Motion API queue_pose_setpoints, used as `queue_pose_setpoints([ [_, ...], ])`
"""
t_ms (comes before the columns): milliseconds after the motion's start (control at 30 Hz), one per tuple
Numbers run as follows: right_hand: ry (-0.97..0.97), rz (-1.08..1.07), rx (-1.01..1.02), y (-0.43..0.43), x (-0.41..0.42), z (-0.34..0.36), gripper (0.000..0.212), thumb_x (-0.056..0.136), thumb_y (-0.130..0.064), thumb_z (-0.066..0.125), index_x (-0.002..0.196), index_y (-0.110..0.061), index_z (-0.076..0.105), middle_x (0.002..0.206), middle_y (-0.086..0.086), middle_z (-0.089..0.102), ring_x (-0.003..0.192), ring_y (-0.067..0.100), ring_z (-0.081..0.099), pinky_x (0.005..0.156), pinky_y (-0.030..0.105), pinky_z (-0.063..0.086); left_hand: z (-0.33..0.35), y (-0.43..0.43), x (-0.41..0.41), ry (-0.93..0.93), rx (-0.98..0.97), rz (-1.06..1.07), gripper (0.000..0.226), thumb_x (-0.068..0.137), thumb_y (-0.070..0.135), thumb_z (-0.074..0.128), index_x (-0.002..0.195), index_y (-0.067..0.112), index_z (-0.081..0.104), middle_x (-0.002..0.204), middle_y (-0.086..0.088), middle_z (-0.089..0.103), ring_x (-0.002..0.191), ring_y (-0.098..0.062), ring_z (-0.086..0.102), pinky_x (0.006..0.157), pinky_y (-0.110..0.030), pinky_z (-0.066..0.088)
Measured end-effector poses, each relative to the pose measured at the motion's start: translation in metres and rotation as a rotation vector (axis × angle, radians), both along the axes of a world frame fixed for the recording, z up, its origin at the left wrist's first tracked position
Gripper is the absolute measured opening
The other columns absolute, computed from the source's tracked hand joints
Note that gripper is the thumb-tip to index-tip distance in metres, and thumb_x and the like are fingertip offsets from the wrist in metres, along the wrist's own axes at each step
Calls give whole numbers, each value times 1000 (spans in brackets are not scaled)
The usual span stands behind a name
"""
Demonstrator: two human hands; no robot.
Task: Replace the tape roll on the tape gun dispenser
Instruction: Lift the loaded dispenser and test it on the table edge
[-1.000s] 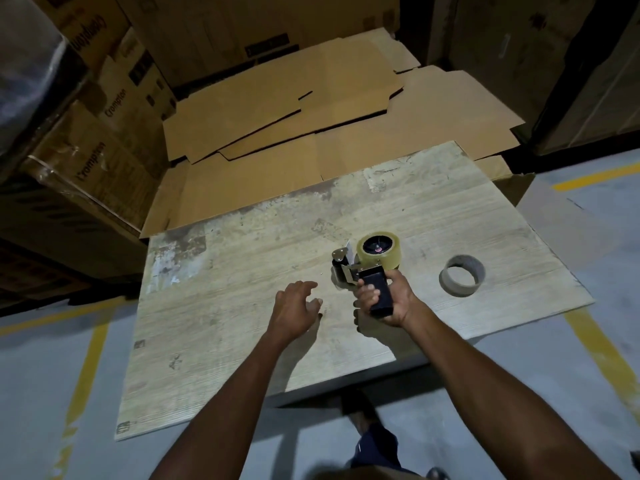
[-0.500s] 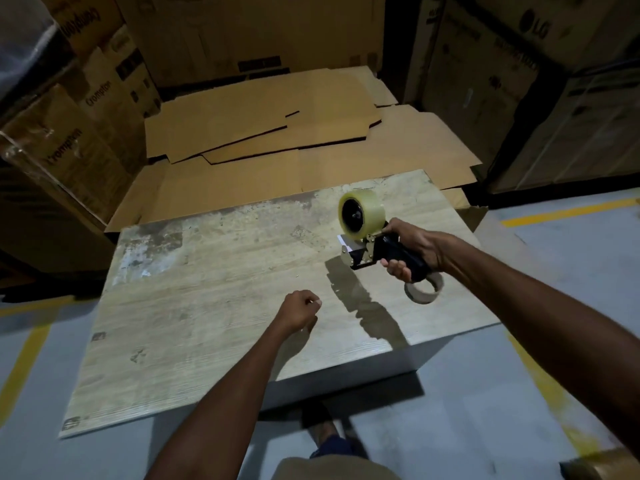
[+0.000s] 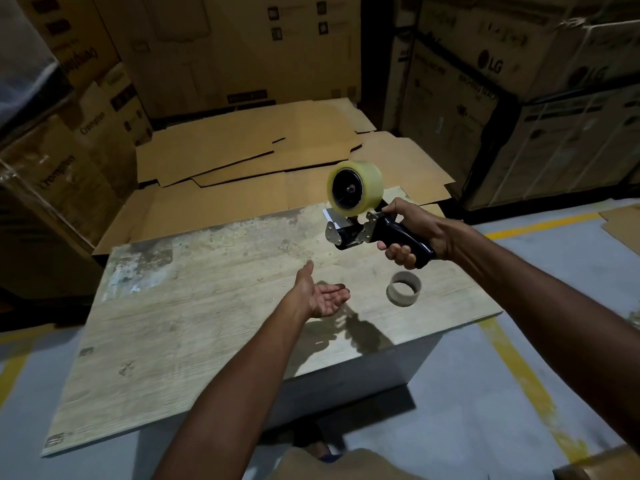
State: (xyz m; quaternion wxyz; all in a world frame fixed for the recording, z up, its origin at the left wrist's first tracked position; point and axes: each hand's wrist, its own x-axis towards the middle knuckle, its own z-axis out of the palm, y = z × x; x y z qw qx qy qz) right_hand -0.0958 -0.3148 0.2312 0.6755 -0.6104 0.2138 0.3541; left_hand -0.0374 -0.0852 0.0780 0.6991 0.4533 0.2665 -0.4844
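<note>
Aloft, dispenser; LG cartons, Crompton boxes

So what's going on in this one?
A person holds a tape gun by its handle in the right hand, up above a worn wooden table. A full clear tape roll sits on the gun. The left hand is open, palm up, holding nothing. An empty cardboard core lies on the table, so the swap looks done.

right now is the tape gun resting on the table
No, the right hand grips the tape gun by its handle, holding it in the air above the table.
</note>
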Motion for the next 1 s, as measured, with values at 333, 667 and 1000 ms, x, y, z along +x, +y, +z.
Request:
queue_pose_setpoints([
  [333, -74, 62, -96, -6, -35, 6, 60, 88, -63, 41, 81, -6, 59, 65, 3, 46, 44, 12, 39, 39, 22, 35, 20, -9, -15, -94, 59, -71, 40, 97, 34, 68, 101, -6, 66, 75, -14, 72, 58, -18, 64, 50, -22, 45],
  [667, -146, 88, -153, -7, -73, -3, 65, 85, -70, 42, 83, -7, 62, 66, 4, 47, 50, 16, 36, 47, 26, 30, 41, 0, -25, -443, 309, -102, 30, 107, 7, 40, 86, 10, 60, 68, -3, 54, 40, -8, 49, 37, -16, 33],
  [1000, -201, -46, -40, 15, -140, -66, 65, 95, -66, 34, 90, -4, 57, 65, 6, 47, 50, 18, 37, 49, 29, 32, 45, 19, -33, -997, 638, -112, 25, 89, 20, 83, 84, -3, 79, 69, -9, 70, 53, -16, 56, 49, -22, 43],
])
